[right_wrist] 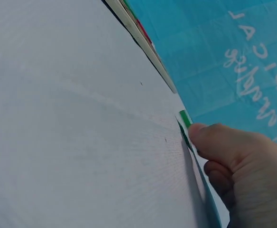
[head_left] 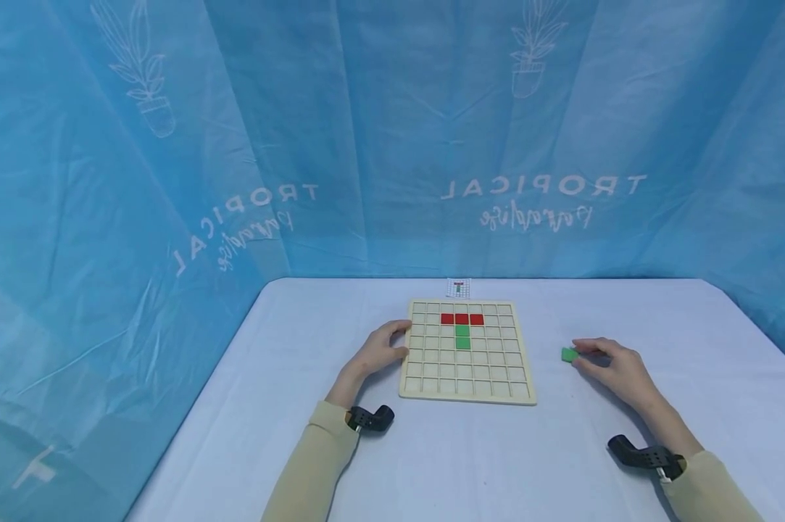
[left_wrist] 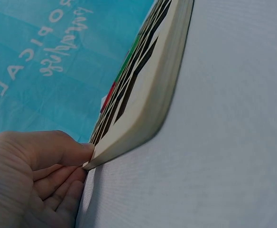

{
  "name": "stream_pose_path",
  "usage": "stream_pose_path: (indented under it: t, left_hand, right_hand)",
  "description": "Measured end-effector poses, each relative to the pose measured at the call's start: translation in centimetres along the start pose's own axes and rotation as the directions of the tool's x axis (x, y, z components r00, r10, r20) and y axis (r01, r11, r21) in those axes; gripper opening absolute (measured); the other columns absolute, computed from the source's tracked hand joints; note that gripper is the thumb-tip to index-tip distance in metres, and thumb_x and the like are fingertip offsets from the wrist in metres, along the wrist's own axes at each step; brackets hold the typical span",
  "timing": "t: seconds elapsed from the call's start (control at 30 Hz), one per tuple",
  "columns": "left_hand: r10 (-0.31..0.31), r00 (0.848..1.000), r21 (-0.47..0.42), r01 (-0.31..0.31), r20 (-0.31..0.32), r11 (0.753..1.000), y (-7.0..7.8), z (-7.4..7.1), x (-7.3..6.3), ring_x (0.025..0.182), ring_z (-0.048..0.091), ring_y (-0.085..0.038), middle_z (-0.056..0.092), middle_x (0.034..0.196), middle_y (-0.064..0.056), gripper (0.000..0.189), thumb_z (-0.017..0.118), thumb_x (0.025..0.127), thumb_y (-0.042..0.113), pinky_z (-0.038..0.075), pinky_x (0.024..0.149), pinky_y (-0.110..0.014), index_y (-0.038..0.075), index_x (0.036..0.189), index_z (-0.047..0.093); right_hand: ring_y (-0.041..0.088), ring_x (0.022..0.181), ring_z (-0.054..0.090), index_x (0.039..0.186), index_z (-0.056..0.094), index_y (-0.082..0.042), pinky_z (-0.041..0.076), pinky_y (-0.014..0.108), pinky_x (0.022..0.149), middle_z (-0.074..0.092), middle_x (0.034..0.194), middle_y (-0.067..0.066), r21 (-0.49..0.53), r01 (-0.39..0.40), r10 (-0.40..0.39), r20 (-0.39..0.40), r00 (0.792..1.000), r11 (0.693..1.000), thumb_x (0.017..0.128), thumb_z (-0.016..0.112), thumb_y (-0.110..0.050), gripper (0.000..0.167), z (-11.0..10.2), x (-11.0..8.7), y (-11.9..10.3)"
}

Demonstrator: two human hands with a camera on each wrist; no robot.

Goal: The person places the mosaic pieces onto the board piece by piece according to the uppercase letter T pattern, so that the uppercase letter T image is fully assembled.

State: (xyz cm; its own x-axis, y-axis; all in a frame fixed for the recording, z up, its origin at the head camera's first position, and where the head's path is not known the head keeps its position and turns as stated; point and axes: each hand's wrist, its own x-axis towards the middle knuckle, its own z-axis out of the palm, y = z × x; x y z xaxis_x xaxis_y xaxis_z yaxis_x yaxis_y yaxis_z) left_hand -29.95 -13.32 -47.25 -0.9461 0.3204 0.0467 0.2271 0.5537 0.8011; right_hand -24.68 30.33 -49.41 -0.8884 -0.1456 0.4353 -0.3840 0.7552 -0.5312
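Note:
A pale square grid board (head_left: 467, 397) lies flat on the table. Three red tiles (head_left: 461, 319) form a row near its far edge, with green tiles (head_left: 462, 337) in a column below the middle one. My left hand (head_left: 380, 348) holds the board's left edge; in the left wrist view its thumb (left_wrist: 84, 153) rests on the rim. To the right of the board, my right hand (head_left: 610, 366) pinches a green tile (head_left: 569, 354) close to the tabletop. In the right wrist view, a darker green piece (right_wrist: 184, 134) shows just below the bright green tile (right_wrist: 184, 117); the fingertips partly hide both.
A small printed card (head_left: 459, 288) with a red and green T pattern lies behind the board. White cloth (head_left: 444, 464) covers the table. Blue curtains (head_left: 405, 145) hang at the back and sides. Each wrist carries a black camera band (head_left: 369, 418).

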Motion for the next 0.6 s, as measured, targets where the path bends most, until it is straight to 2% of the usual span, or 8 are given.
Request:
stream_pose_path:
  t: [0.13,0.23,0.3,0.4,0.53,0.6]
  left_hand:
    - [0.004,1.0,-0.006,-0.004,0.0,1.0,-0.1,-0.1,-0.1,0.132,0.037,-0.026,0.042,0.141,-0.014,0.056,0.062,0.086,0.001,0.032,0.109,-0.035,0.001,0.139,0.043]
    - [0.002,1.0,-0.009,-0.002,0.003,1.0,-0.2,-0.1,-0.1,0.132,0.037,-0.027,0.042,0.141,-0.015,0.056,0.062,0.085,0.0,0.032,0.109,-0.036,0.001,0.139,0.043]
    - [0.005,1.0,-0.005,-0.005,0.008,1.0,-0.2,-0.1,-0.1,0.132,0.037,-0.027,0.042,0.142,-0.014,0.057,0.062,0.085,0.001,0.032,0.109,-0.036,0.001,0.139,0.043]
    - [0.014,1.0,-0.005,-0.014,0.006,1.0,-0.2,-0.2,-0.1,0.132,0.037,-0.027,0.042,0.141,-0.014,0.056,0.062,0.086,0.001,0.031,0.109,-0.036,0.001,0.139,0.043]
    - [0.019,1.0,-0.002,-0.019,0.002,1.0,-0.1,-0.2,0.1,0.132,0.038,-0.026,0.043,0.141,-0.014,0.056,0.062,0.086,0.001,0.031,0.11,-0.035,0.001,0.138,0.044]
    - [0.015,1.0,0.002,-0.015,0.003,1.0,-0.2,-0.1,0.1,0.132,0.038,-0.026,0.044,0.141,-0.014,0.056,0.063,0.085,0.001,0.031,0.11,-0.036,0.001,0.138,0.044]
  right_hand:
    - [0.006,0.094,0.057,0.118,0.065,-0.007,0.046,0.018,0.078,0.067,0.107,0.009,0.055,-0.017,0.019,-0.039,0.999,0.998,0.084,0.072,-0.019,0.036,-0.9,0.5,-0.8]
    - [0.001,0.095,0.054,0.119,0.065,-0.008,0.047,0.024,0.08,0.066,0.11,0.01,0.101,-0.047,0.053,-0.058,0.997,0.994,0.086,0.071,-0.024,0.037,-1.5,1.1,-1.5]
    - [0.008,0.098,0.055,0.12,0.064,-0.008,0.049,0.034,0.084,0.066,0.111,0.012,0.14,-0.061,0.071,-0.067,0.995,0.988,0.086,0.07,-0.026,0.039,-1.7,1.7,-1.6]
    - [0.013,0.099,0.057,0.121,0.065,-0.016,0.051,0.034,0.082,0.066,0.113,0.006,0.141,-0.05,0.064,-0.096,0.993,0.989,0.085,0.071,-0.033,0.041,-1.0,3.0,0.2]
    - [0.009,0.101,0.057,0.122,0.064,-0.027,0.051,0.019,0.079,0.065,0.114,-0.004,0.124,-0.018,0.033,-0.126,0.991,0.992,0.082,0.073,-0.037,0.043,1.0,4.8,3.5]
    - [0.01,0.102,0.056,0.123,0.063,-0.029,0.051,0.021,0.081,0.064,0.115,-0.006,0.129,-0.019,0.035,-0.122,0.992,0.991,0.081,0.073,-0.038,0.044,1.8,5.5,4.0]
